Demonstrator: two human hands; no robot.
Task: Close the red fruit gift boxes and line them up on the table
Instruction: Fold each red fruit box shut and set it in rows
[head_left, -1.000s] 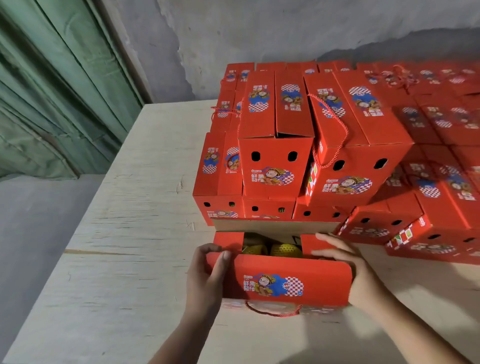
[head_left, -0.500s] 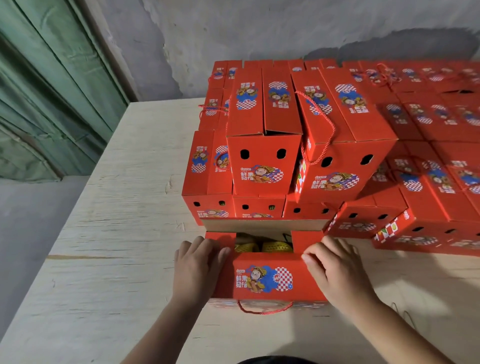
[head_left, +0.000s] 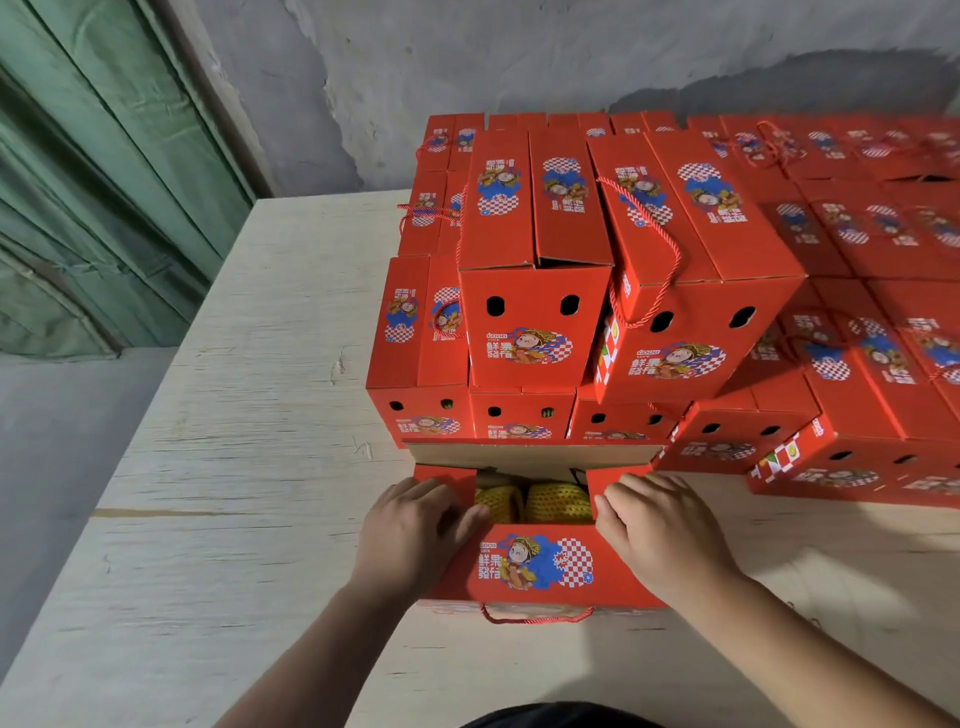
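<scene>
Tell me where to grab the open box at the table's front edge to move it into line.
Grip the open box by its two short ends, from left and right. Its rope handle hangs off the near side and the top flaps aren't shut, so lifting from above looks unreliable.

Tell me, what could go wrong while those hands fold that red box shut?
1. The yellow net-wrapped fruit sits high in the opening of the red cardboard gift box; flaps pressed down by the left hand and right hand might squash it.
2. The far brown flap stands right against the stacked red boxes, so it may catch.
3. The tilted upper box could slide if the stack is bumped.
</scene>
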